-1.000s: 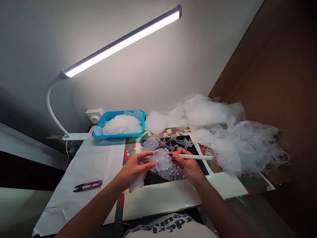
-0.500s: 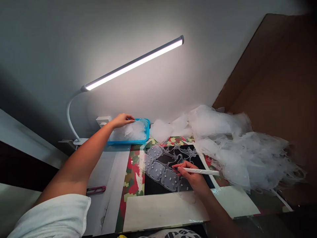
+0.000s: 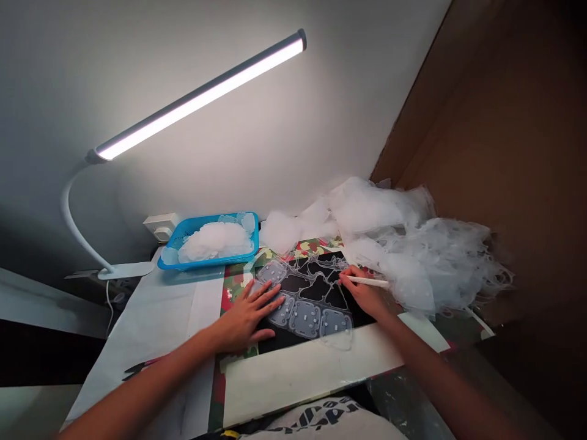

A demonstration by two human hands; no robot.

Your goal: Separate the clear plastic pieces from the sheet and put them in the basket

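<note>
My left hand [image 3: 250, 315] lies spread on the left part of a clear plastic sheet with rounded, studded panels [image 3: 305, 319], its fingertips over the upper left panels. Under that sheet is a black mat [image 3: 298, 283]. My right hand [image 3: 365, 292] pinches a thin white pen-like tool [image 3: 369, 282], which slants out to the right past the thumb. Its tip sits near the sheet's thin, web-like right part and is hidden by my fingers. Behind the mat stands a blue tray [image 3: 206, 266] holding a heap of white translucent pieces [image 3: 215, 240].
A large pile of thin translucent scraps [image 3: 426, 263] spreads along the right, beside a cardboard panel [image 3: 495, 153]. A lit bar lamp [image 3: 202, 98] hangs above. Left of the mat lie a dark pointed tool [image 3: 132, 370] and white paper [image 3: 137, 330]. A pale strip [image 3: 298, 379] runs along the front.
My left hand has left the blue tray and come down onto the plastic sheet. My right hand, still holding the white tool, has moved toward the sheet's upper right. The camera view has shifted.
</note>
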